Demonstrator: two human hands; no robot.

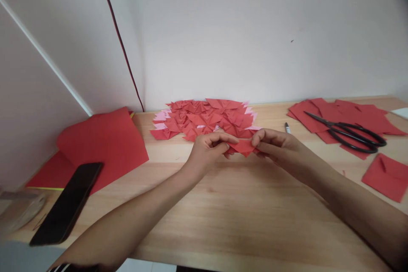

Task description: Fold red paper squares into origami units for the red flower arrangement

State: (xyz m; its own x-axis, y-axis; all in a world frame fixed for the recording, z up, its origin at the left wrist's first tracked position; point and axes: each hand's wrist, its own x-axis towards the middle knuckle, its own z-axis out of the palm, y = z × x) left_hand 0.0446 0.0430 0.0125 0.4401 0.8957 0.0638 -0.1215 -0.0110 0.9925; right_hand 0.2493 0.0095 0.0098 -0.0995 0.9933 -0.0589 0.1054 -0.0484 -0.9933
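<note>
Since thin paper bends easily, the left hand and right hand pinch opposite ends of the folded red paper, apparently to steady it, over the tabletop, before the folded pieces lying along its back edge, probably out of the way.

The paper is matt, the table apparently smooth wood.

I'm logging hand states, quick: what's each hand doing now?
Left hand: closed, holding one end of the folded red paper.
Right hand: closed, holding its other end.
</note>
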